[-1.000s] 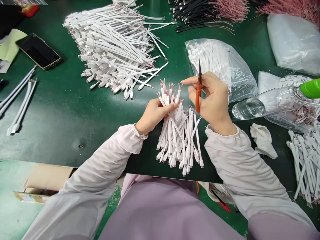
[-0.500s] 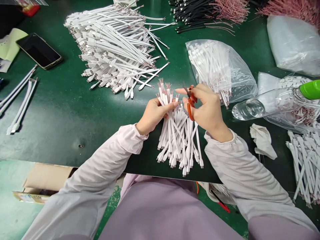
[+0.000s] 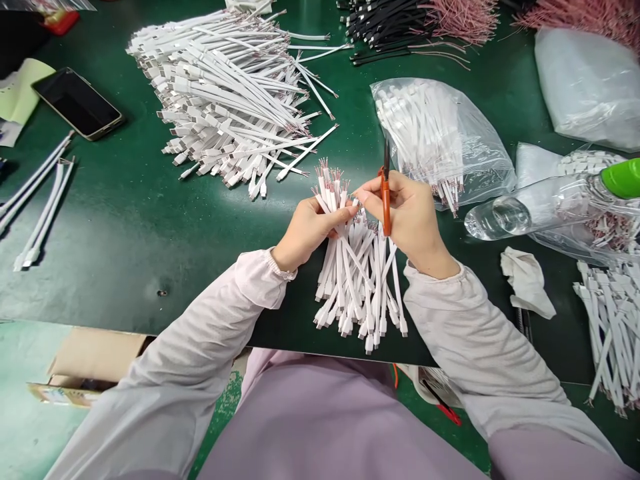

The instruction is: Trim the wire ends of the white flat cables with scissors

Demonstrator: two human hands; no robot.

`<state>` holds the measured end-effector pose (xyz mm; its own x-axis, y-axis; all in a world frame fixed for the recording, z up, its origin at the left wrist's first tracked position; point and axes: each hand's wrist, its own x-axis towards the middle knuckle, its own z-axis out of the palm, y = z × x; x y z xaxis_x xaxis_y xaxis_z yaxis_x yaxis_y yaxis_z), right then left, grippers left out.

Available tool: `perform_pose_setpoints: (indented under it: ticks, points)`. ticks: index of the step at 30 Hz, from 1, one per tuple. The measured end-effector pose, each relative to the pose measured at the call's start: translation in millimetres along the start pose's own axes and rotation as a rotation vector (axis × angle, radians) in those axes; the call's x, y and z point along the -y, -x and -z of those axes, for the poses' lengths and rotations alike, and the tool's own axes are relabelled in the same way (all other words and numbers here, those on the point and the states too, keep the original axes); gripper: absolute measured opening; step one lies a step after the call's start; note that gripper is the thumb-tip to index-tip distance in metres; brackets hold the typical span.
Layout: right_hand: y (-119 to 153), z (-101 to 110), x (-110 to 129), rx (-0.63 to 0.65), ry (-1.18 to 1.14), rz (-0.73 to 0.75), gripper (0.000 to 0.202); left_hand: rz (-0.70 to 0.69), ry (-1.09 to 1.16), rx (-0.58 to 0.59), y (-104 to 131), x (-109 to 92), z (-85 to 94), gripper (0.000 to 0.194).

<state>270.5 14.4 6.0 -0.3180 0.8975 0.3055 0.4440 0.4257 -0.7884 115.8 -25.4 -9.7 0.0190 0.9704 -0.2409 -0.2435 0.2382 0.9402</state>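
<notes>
My left hand is closed around several short white cables, whose stripped, reddish wire ends fan out above the thumb. Below it, more of these cables lie in a pile, connectors toward the table's near edge. My right hand holds orange-handled scissors against the palm, blades pointing up and away. Its thumb and index finger pinch at the wire ends beside my left thumb; the exact wire between them is too small to make out.
A large heap of white cables lies at the back. To the right are a bag of cables, a water bottle, a crumpled cloth and another cable pile. A phone lies at left; black cables lie farther back.
The scissors have swung upright in my right hand, blades now pointing away. My right thumb and index finger have closed in on the wire ends at my left thumb. The left hand stays put.
</notes>
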Motion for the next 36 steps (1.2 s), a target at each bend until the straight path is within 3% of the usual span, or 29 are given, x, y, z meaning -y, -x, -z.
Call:
perform_pose_setpoints:
  ticks: [9,17,24,26,30,32,36]
  points:
    - [-1.9,2.3,0.6,0.043,-0.149,-0.059,0.008,-0.003,0.002,0.028,0.7,-1.9,0.3,0.023]
    - [-2.2,3.5,3.5,0.066,-0.095,-0.082,0.011,-0.011,-0.010,0.039,0.5,0.4,-0.1,0.022]
    - [14.9,11.2,-6.6,-0.038,0.065,-0.074,0.011,-0.026,-0.011,-0.013,0.2,0.7,0.7,0.023]
    - [25.4,14.3,-2.4,0.069,-0.023,-0.196,0.017,-0.037,-0.029,-0.020,0.0,1.3,1.1,0.029]
    - [42.9,14.1,12.4,0.483,-0.445,-0.516,0.039,-0.052,-0.041,-0.013,-1.1,4.2,2.1,0.032]
    - [46.0,11.4,16.8,0.540,-0.521,-0.568,0.041,-0.074,-0.044,0.001,-1.2,5.0,2.1,0.032]
    - [44.5,6.9,17.6,0.500,-0.523,-0.593,0.041,-0.096,-0.061,0.010,-0.4,4.4,1.1,0.032]
